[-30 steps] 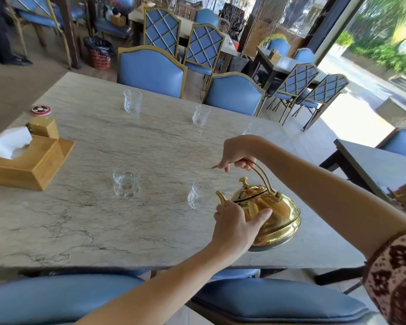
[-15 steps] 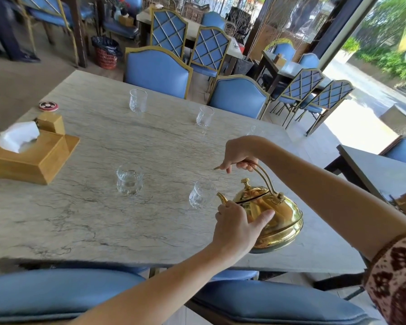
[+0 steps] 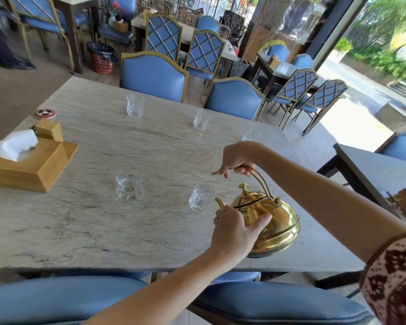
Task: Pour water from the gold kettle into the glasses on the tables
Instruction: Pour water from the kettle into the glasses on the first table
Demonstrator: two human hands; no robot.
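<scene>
The gold kettle (image 3: pixel 273 221) is tilted left above the marble table (image 3: pixel 131 158), its spout at the rim of a clear glass (image 3: pixel 202 199). My right hand (image 3: pixel 237 158) grips the top of the kettle's arched handle. My left hand (image 3: pixel 234 232) presses against the kettle's near side below the spout, thumb across the body. Another glass (image 3: pixel 129 186) stands to the left on the near side. Three more glasses (image 3: pixel 135 108) (image 3: pixel 202 118) (image 3: pixel 251 134) stand along the far side.
A wooden tissue box (image 3: pixel 31 165) and a round red coaster (image 3: pixel 45 113) sit at the table's left end. Blue chairs (image 3: pixel 154 76) line the far edge and the near edge (image 3: pixel 56 299). A second table (image 3: pixel 382 167) stands to the right.
The kettle's spout has moved closer to the near right glass. Both hands keep the same hold. The view has shifted slightly.
</scene>
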